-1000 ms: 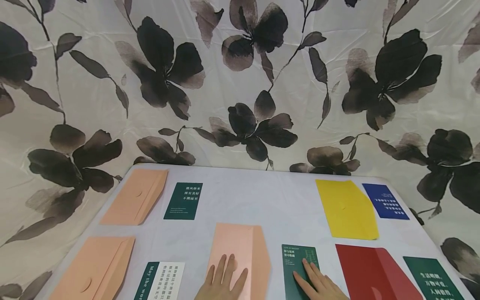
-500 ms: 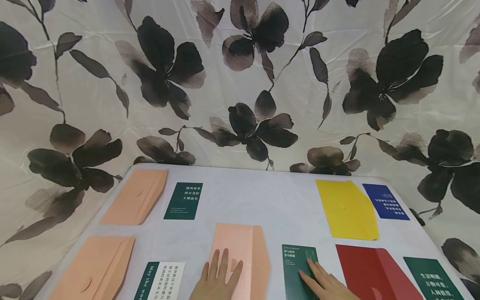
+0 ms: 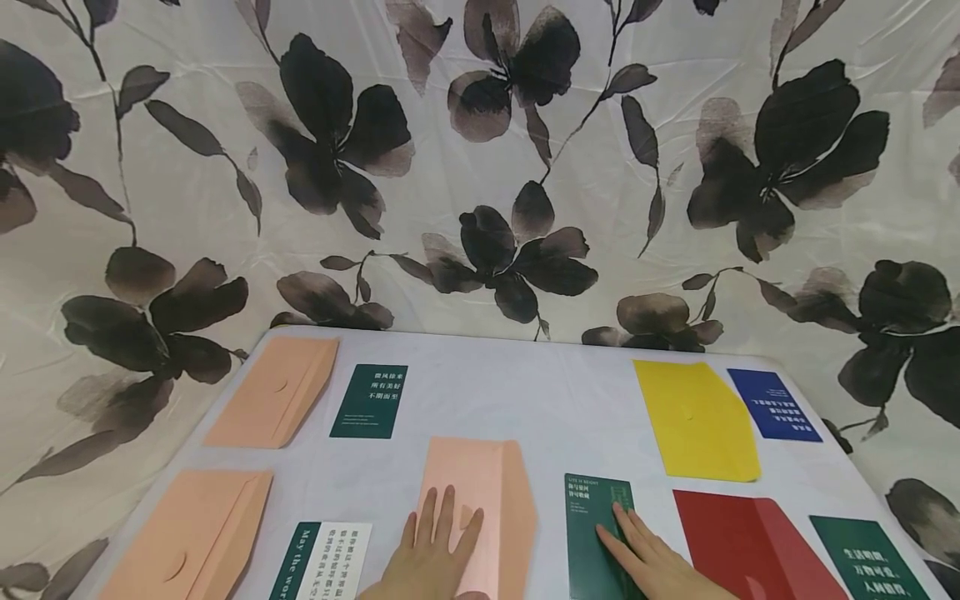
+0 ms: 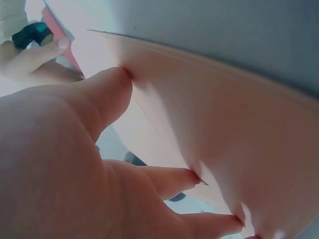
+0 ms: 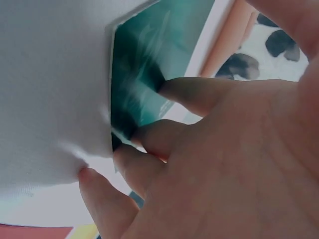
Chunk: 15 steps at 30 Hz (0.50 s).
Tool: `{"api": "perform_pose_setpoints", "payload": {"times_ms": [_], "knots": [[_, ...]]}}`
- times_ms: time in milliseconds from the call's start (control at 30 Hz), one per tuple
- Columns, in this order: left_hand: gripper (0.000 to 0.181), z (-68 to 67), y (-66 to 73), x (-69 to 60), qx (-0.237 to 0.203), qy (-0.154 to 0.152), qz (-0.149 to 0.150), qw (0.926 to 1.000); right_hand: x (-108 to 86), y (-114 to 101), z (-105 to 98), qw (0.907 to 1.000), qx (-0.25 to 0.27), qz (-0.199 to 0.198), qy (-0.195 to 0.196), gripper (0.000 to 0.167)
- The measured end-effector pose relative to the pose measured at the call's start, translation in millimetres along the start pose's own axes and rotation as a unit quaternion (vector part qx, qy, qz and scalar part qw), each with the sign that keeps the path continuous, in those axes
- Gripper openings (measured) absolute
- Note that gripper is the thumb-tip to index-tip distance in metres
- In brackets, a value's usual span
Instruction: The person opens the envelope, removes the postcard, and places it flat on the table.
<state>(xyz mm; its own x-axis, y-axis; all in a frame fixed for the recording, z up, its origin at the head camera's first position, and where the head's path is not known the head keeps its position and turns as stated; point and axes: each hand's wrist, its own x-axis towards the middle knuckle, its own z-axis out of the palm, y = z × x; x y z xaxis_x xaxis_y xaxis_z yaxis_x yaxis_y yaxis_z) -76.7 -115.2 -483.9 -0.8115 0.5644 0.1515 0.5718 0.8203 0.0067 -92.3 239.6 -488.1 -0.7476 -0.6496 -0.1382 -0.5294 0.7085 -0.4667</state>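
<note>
My left hand [image 3: 431, 550] lies with spread fingers on a pale pink envelope [image 3: 476, 467] at the front middle of the table. In the left wrist view, its fingertips touch the face of that envelope [image 4: 239, 109]. Just to the right, my right hand [image 3: 648, 562] rests straight fingers on a dark green printed card [image 3: 588, 517]. Seen from the right wrist, several fingertips touch the green card [image 5: 169, 40], while one presses the white table surface [image 5: 50, 99] beside it. The near ends of the envelope and card are cut off or covered.
Peach envelopes [image 3: 277, 387] lie at left, near a green card [image 3: 371, 400] and a green-and-white card [image 3: 322, 558]. At right are a yellow envelope [image 3: 693, 417], a blue card [image 3: 776, 404], a red envelope [image 3: 750, 542] and another green card [image 3: 866, 554]. A floral cloth [image 3: 420, 192] hangs behind.
The pink envelope and the green card have slid slightly away from me under my hands. My left hand has shifted a little left and forward; my right hand sits slightly further right.
</note>
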Motion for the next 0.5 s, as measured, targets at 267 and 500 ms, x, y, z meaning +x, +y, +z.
{"api": "perform_pose_setpoints", "payload": {"times_ms": [267,500], "knots": [[0.085,-9.5,-4.7,10.4,-0.037,-0.051,0.001,0.998,7.9,4.8,-8.9,0.9994,0.02,-0.027,-0.012,0.09],[0.086,-23.9,-9.5,24.5,-0.103,-0.118,-0.027,0.9873,17.4,-4.3,-23.5,0.9944,0.082,0.037,-0.056,0.089]]}}
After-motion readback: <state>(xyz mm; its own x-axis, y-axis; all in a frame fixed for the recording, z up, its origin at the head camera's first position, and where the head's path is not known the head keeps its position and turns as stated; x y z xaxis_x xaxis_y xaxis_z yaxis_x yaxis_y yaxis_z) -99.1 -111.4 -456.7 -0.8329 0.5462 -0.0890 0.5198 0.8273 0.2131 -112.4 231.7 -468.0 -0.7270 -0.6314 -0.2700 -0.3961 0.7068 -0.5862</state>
